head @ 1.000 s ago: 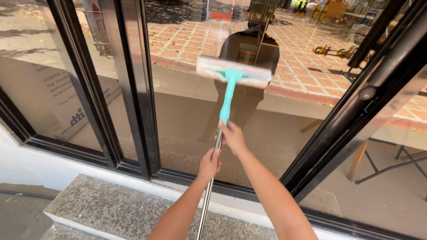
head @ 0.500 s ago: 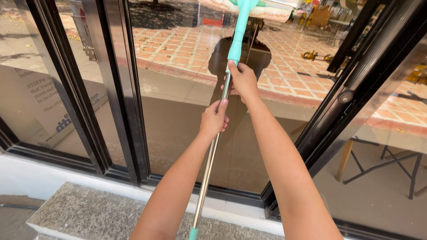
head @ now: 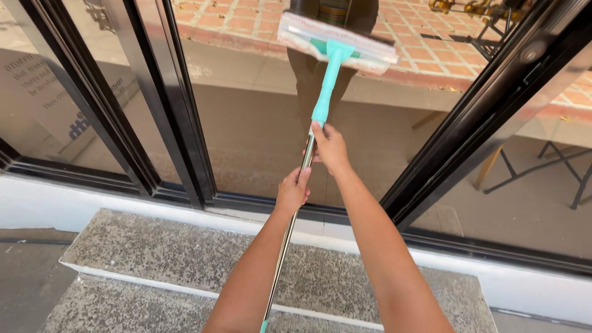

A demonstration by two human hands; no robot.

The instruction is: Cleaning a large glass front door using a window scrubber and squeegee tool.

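Observation:
A long window squeegee has a metal pole (head: 285, 246), a teal neck (head: 325, 86) and a white pad head (head: 336, 42). The head lies flat against the glass pane (head: 253, 123) high up in the middle. My right hand (head: 330, 147) grips the pole just below the teal neck. My left hand (head: 292, 191) grips the pole a little lower. Both arms reach forward and up from the bottom of the view.
Black metal frames (head: 179, 117) border the pane on the left, and another black frame (head: 475, 111) slants on the right. A speckled stone step (head: 154, 253) and a white sill (head: 536, 290) lie below. The glass reflects brick paving and a figure.
The squeegee head was pushed up out of view half a second ago and has now come back down the glass. Both hands moved down with the pole.

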